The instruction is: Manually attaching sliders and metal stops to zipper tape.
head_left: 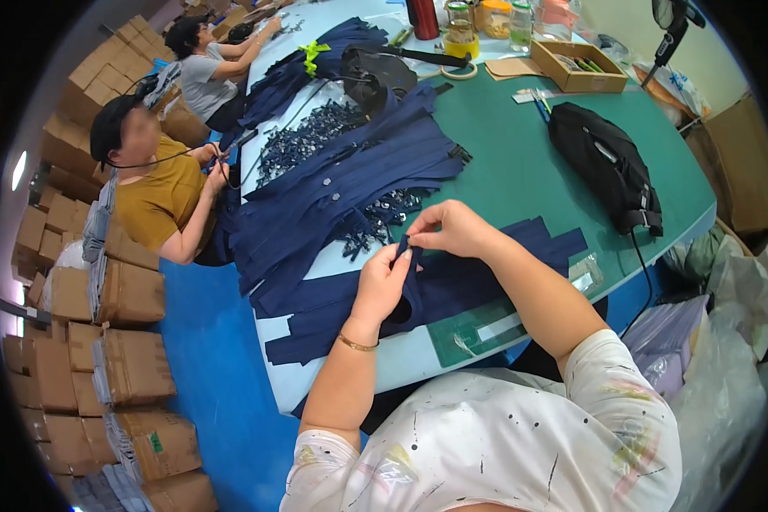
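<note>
Grip of the left hand (380, 282): thumb and fingers closed in a pinch on a narrow navy cloth piece (406, 246). Right hand (450, 227) likewise pinched, fingertips meeting the left's at the cloth's upper end. Piece is held up above the near part of the counter (405, 354), between the two hands; weave too small to read.

Below it, flat navy strips (324, 300), matte, straight-edged, ends stepped. Small clear packet (585, 271) near the right forearm, contents unclear.

Further on, a broad layered pile of navy strips (316, 213), fanned and creased, partly over the green mat (508, 171). Beside it, a loose heap of small dark pieces (303, 141) with shiny glints. To the right, a black fabric bag (602, 154), bulging, elongated.

Far side: shallow open cardboard box (582, 78) holding slim tools; glass jar (496, 20) with orange-yellow contents; red cylindrical flask (421, 19). Two co-workers sit along the left edge, the nearer in a mustard top (155, 205).
</note>
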### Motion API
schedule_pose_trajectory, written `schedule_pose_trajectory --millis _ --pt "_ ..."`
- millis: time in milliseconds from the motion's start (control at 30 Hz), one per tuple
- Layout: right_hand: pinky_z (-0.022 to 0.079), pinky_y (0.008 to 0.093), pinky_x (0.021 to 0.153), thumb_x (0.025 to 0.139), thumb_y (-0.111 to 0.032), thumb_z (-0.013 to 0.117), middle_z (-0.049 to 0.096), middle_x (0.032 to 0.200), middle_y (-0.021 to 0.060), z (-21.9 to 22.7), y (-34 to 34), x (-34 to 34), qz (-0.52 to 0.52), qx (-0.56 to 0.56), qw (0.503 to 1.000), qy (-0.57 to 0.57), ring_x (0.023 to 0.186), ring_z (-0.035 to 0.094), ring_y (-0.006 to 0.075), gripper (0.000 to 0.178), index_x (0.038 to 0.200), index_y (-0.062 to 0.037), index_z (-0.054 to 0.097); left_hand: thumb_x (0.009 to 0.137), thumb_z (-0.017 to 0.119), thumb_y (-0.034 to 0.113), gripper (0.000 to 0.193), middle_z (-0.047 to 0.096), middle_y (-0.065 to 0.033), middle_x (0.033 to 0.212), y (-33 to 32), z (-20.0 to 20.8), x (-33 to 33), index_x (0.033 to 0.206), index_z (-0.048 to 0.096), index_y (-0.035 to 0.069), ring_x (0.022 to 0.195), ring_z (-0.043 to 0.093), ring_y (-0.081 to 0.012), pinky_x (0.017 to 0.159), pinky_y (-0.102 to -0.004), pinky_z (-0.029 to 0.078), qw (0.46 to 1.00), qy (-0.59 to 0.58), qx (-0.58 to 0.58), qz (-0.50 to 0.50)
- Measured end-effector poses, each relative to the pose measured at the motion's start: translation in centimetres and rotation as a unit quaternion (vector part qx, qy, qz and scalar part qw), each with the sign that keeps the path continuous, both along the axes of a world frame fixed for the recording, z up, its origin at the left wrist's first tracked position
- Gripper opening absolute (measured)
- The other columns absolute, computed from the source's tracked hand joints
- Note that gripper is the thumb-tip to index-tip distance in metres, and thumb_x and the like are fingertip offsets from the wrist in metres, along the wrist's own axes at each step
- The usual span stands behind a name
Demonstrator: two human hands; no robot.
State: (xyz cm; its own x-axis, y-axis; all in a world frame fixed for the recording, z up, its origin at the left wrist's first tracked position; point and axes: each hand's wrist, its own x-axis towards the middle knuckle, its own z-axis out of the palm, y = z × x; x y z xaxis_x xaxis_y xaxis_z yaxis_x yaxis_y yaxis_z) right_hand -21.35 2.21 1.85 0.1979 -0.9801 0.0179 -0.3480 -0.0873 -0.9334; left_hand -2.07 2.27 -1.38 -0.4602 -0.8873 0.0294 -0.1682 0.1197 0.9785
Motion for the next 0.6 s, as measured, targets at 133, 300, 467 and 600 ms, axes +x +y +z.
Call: schedule_pose_trajectory --millis 133,300,467,600 --pt "0.05 0.0264 0.066 0.076 -0.015 0.072 0.069 0.076 0.0077 0.7 0.2 -0.2 -0.005 0.005 1.0 -0.003 0.07 0.064 0.0132 0.018 0.088 -0.0018 0.07 0.095 0.05 0.012 0.019 0.063 -0.0028 0.082 -0.1 0.8 0.1 0.1 0.062 -0.002 0.076 0.058 -0.0092 0.071 -0.0229 0.047 0.999 -0.032 0.01 -0.015" --pt "0.051 0.0271 0.068 0.076 -0.014 0.072 0.069 0.074 0.0082 0.0 0.4 0.2 0.004 -0.034 0.999 0.03 0.071 0.066 0.0146 0.017 0.087 -0.0008 0.07 0.095 0.05 0.011 0.019 0.063 -0.0028 0.083 0.0 0.3 0.1 0.099 0.062 -0.002 0.076 0.058 -0.0087 0.071 -0.0226 0.046 1.0 -0.021 -0.005 -0.022" --pt "0.05 0.0271 0.074 0.077 -0.01 0.072 0.069 0.084 0.008 -0.4 0.1 -0.7 0.029 -0.016 0.999 -0.012 0.08 0.064 0.0137 0.024 0.098 0.0003 0.067 0.095 0.051 0.011 0.017 0.063 -0.0025 0.085 0.0 0.8 0.0 0.098 0.062 -0.002 0.075 0.058 -0.0092 0.071 -0.0223 0.046 0.99 0.092 0.104 -0.021" --pt "0.048 0.0272 0.084 0.079 -0.009 0.072 0.067 0.094 0.0074 -0.4 -0.2 -1.5 0.049 0.024 0.992 -0.117 0.088 0.062 0.0129 0.032 0.108 -0.0014 0.064 0.095 0.051 0.011 0.017 0.062 -0.0021 0.085 0.2 1.5 0.0 0.099 0.062 -0.002 0.075 0.058 -0.0094 0.07 -0.0224 0.046 0.981 0.134 0.136 -0.023"
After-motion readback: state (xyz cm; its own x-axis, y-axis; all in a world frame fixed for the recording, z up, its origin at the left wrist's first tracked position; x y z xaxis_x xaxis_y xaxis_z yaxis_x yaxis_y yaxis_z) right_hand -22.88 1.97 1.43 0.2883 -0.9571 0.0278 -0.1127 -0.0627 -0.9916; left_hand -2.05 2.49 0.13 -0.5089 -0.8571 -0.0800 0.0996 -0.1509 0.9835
